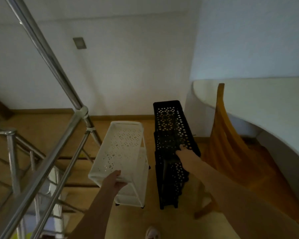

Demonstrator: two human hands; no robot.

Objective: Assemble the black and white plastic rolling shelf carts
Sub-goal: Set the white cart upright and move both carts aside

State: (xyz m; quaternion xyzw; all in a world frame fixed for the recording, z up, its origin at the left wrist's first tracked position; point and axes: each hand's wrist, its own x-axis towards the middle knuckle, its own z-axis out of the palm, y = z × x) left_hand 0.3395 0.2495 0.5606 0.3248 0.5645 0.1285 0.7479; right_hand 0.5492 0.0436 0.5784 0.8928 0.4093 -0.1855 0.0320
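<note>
A white perforated shelf cart (123, 149) stands on the wooden floor, several tiers high, with small black wheels at its foot. My left hand (114, 180) grips the near rim of its top tray. To its right stands a black perforated shelf cart (169, 128), taller in view. My right hand (183, 153) rests on the near right edge of the black cart's top tray, fingers reaching into it; whether they curl round the rim is unclear.
A steel stair railing (47, 152) and descending stairs fill the left. A wooden chair (231, 149) and a white curved table edge (266, 107) stand at the right. A white wall with a wooden skirting runs behind. My shoe (152, 232) shows at the bottom.
</note>
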